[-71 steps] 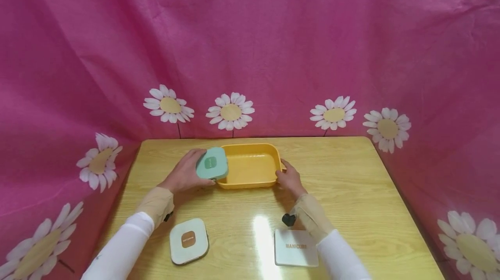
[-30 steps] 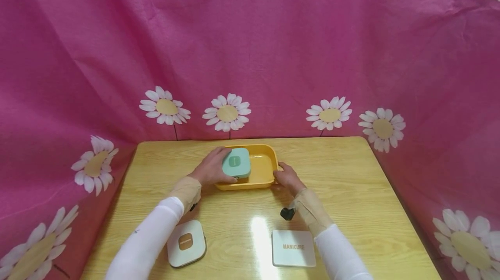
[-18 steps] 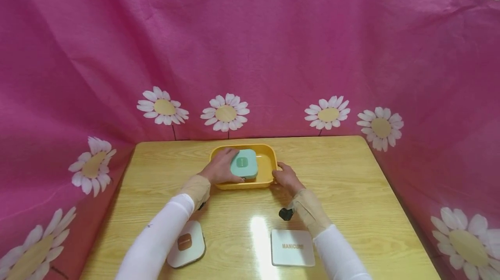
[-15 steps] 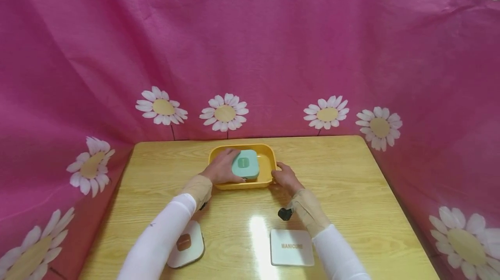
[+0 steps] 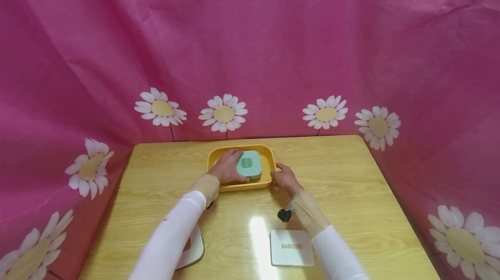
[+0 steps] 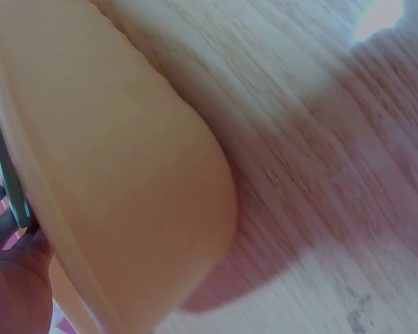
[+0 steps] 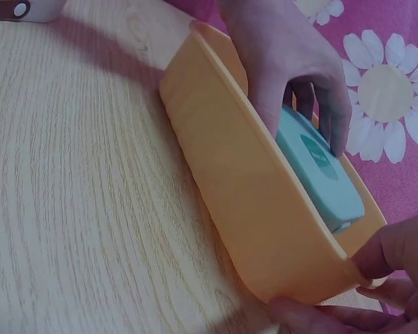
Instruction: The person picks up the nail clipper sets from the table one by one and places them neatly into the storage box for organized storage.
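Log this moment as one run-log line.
left hand: grips mint case | case: inside yellow tray | right hand: holds tray end

An orange tray (image 7: 244, 209) sits on the wooden table (image 7: 76, 209), its long wall facing us. Inside it lies a mint-green case (image 7: 320, 174), which the left hand (image 7: 285, 62) grips from above with curled fingers. The right hand (image 7: 376, 285) pinches the tray's near corner.
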A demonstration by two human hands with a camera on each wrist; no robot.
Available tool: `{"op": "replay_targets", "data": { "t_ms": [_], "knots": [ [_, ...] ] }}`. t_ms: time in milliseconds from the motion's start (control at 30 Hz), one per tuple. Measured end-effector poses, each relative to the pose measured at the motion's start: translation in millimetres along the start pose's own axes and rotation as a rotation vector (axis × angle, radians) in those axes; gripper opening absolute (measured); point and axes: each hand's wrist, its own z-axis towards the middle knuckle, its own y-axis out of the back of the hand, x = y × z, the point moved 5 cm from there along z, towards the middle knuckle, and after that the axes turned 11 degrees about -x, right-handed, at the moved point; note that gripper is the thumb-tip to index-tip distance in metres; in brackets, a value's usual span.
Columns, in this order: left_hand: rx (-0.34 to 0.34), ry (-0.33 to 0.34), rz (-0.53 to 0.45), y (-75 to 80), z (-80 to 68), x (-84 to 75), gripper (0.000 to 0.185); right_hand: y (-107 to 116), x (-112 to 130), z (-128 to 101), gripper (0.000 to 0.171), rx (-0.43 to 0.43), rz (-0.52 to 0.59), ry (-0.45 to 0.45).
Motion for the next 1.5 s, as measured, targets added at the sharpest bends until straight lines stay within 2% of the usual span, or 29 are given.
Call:
{"op": "replay_targets", "data": {
  "t_ms": [200, 633, 767, 900, 1233, 1500],
  "knots": [
    [0.021, 0.025, 0.011, -9.1, 4.3, -1.3, 0.116, -1, -1, -1, 0.058, 0.013, 0.042, -0.023],
    [0.005, -0.05, 0.039, -30.6, 8.7, -20.6, 0.104, 1, -2, 0, 0.056, -0.055, -0.023, 0.01],
    [0.009, -0.04, 0.065, -35.8, 10.3, -23.2, 0.103, -1, -1, 0, 0.055, -0.058, -0.024, 0.018],
    [0.011, -0.022, 0.075, -38.7, 12.1, -23.5, 0.105, -1, -1, 0, 0.054, -0.055, -0.026, 0.024],
    [0.016, -0.028, 0.071, -41.4, 12.9, -25.1, 0.103, 0, 2, -1, 0.058, 0.008, 0.031, 0.029],
    [0.04, -0.048, 0.091, -41.6, 16.0, -27.1, 0.103, -1, 0, 1, 0.055, 0.029, 0.033, 0.039]
  ]
}}
